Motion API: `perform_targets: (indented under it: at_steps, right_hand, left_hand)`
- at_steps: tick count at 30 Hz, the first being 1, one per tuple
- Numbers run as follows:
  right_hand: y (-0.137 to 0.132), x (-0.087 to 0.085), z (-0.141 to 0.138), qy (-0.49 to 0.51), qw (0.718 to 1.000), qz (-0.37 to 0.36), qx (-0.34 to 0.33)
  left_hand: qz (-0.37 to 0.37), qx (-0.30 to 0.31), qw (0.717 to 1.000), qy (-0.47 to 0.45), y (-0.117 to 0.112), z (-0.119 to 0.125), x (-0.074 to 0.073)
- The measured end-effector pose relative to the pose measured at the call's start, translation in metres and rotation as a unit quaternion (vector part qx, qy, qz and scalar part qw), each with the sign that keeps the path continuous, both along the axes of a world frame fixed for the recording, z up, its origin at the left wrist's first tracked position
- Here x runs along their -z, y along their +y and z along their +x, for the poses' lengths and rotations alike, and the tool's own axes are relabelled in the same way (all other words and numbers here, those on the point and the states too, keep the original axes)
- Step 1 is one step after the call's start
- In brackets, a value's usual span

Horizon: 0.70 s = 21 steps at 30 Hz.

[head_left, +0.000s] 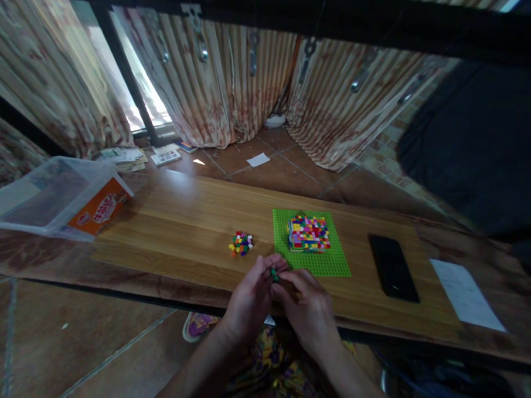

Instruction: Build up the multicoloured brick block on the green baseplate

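My left hand (251, 294) is cupped with its palm turned up near the table's front edge, and small green toy bricks (274, 274) lie in its curled fingers. The thumb and forefinger of my right hand (309, 305) pinch at these green pieces; how many there are is too small to tell. Just beyond both hands lies a green studded baseplate (338, 261). On it stands a low block built of many multicoloured bricks (310, 232). A little pile of loose bricks (241, 243) sits left of the baseplate.
To the right on the wooden board (182, 220) lie a black phone (392, 267) and, past it, a white paper sheet (467, 294). A clear plastic bin (41, 197) with an orange label stands at the left end. Curtains (225, 89) hang behind a dark overhead bar.
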State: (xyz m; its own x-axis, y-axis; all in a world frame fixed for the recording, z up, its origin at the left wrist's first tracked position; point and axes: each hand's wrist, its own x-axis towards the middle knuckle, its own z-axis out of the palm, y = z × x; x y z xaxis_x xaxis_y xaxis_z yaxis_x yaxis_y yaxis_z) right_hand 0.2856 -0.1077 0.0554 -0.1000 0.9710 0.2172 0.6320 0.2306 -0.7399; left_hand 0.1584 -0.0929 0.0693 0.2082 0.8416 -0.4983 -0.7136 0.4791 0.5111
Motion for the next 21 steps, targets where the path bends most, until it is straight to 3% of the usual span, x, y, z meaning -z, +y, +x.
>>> perform_targets:
  at_steps: [6,14,21]
  right_hand:
    - [0.006,0.0,0.001,-0.021,1.0,0.014,-0.003]
    - [0.013,-0.003,0.018,0.011,0.998,-0.026,-0.057]
    - [0.013,-0.006,0.022,0.016,0.997,-0.056,-0.055]
  left_hand:
    - [0.016,0.006,1.0,-0.007,-0.002,0.007,0.006]
    - [-0.006,-0.008,1.0,-0.023,0.0,0.006,0.016]
    - [-0.009,-0.002,1.0,-0.018,0.001,0.011,0.015]
